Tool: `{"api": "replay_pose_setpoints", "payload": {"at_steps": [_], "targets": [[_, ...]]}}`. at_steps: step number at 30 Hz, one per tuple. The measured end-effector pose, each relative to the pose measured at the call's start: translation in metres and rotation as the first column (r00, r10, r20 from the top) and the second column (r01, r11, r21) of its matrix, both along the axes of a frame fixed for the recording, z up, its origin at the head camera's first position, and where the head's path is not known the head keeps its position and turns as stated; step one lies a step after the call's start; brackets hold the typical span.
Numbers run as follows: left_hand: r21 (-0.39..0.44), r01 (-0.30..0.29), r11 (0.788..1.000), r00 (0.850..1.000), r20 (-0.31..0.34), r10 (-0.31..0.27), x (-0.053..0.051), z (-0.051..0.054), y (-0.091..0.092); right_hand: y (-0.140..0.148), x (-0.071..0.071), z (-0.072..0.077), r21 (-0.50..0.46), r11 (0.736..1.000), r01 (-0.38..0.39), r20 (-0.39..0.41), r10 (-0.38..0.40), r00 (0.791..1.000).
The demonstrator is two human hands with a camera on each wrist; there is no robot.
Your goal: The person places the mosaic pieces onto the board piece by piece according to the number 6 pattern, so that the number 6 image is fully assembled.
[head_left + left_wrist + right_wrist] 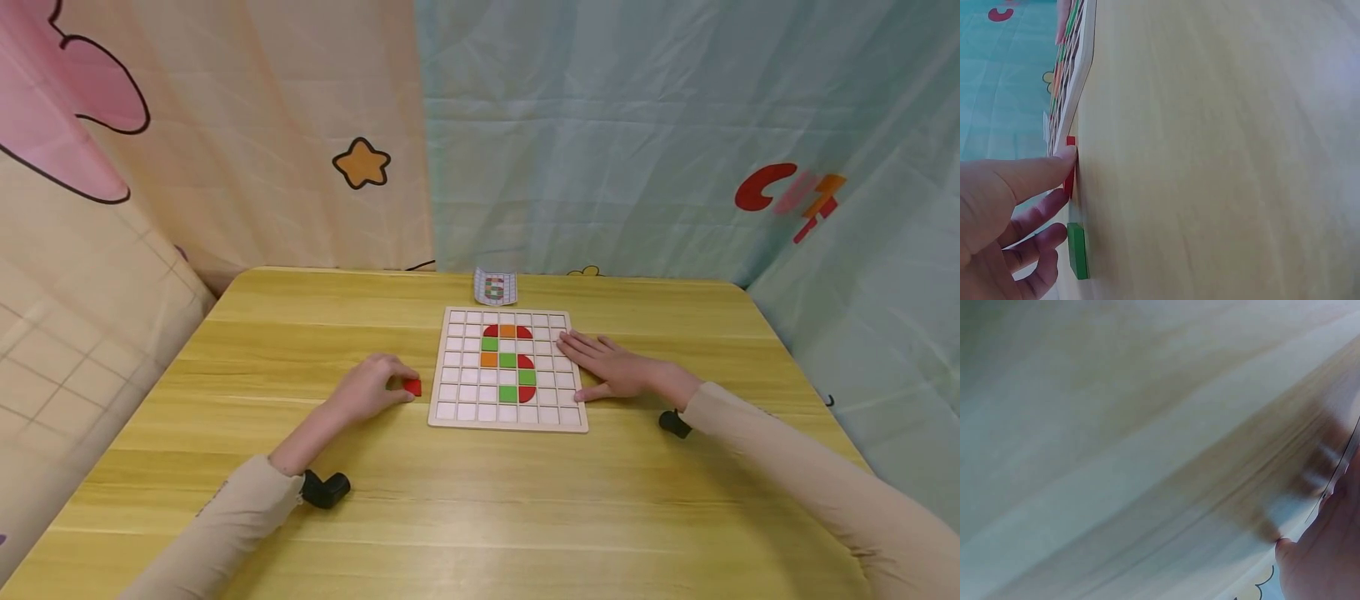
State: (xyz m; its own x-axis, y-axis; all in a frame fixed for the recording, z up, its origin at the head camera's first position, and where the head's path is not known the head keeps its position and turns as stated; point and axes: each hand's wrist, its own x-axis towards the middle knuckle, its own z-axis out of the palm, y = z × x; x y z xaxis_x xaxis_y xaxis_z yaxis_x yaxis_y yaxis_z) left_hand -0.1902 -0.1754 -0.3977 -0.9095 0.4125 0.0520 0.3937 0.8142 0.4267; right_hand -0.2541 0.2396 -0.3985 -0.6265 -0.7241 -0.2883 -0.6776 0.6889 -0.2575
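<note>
Thumb and fingers of my left hand [372, 387] pinch a red tile [412, 387] just left of the white grid board [459, 412]. In the left wrist view the red tile [1070, 169] stands between thumb and forefinger, close to the table. A green tile [1077, 251] lies on the table by the lower fingers; the head view hides it behind the hand. My right hand [617, 367] rests with straight fingers on the board's right edge. On the board, red quarter-round, orange and green square tiles [507, 360] form a curved figure.
Behind the board a small printed card [496, 288] with a similar coloured figure lies on the wooden table [495, 508]. Patterned curtains [615, 150] hang along the back and sides. A black wrist device [326, 490] sits under the left cuff.
</note>
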Motion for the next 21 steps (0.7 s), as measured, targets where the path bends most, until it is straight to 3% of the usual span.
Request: {"api": "replay_pose_setpoints", "payload": {"at_steps": [8, 21], "targets": [[0.019, 0.016, 1.0, 1.0, 0.02, -0.016, -0.0053, -0.0034, -0.0045, 0.0001, 0.0002, -0.0008, 0.003, 1.0, 0.002, 0.003, -0.002, 1.0], [0.022, -0.002, 1.0, 0.998, -0.061, 0.004, -0.0054, -0.002, -0.003, 0.0003, -0.0005, -0.0005, 0.002, 1.0, 0.007, 0.006, -0.007, 1.0]]}}
